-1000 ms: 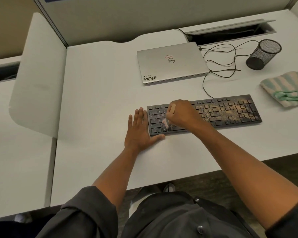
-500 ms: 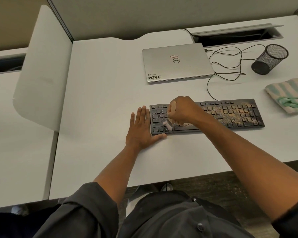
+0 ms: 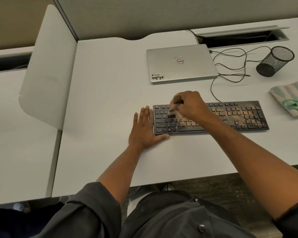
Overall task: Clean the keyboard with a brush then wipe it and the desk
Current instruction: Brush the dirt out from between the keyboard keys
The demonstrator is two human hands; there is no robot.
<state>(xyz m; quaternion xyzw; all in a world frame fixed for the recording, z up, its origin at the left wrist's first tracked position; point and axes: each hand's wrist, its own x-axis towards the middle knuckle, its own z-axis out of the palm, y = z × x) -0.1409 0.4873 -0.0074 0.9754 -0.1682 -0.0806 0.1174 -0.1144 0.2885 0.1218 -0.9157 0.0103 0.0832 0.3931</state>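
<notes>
Laptop (image 3: 181, 63) behind keyboard (image 3: 230, 117), cloth (image 3: 291, 97) to its right

Matt white tabletop (image 3: 101, 103); dusty black plastic keyboard (image 3: 239, 115); brushed-metal laptop (image 3: 181, 63); wire-mesh cup (image 3: 275, 60); striped cloth (image 3: 291, 95).

Views: one, the head camera.
Mount: worn on the person's head, above the near edge of the desk (image 3: 101, 100).
Facing: forward and steeply down, toward the partition behind the desk.
Lens: wide-angle; straight desk edges bow near the borders.
Nearness: close to the wearer's torso, which fills the bottom edge; both forearms run up from there.
Centre of frame: the keyboard (image 3: 230, 117), with the left hand (image 3: 143, 129) and right hand (image 3: 191, 103) at its left end.
Far field: the laptop (image 3: 181, 62) and mesh cup (image 3: 273, 60), top right.
Cut off: the cloth (image 3: 289, 95), by the right border.
Shared region: none; single view.
</notes>
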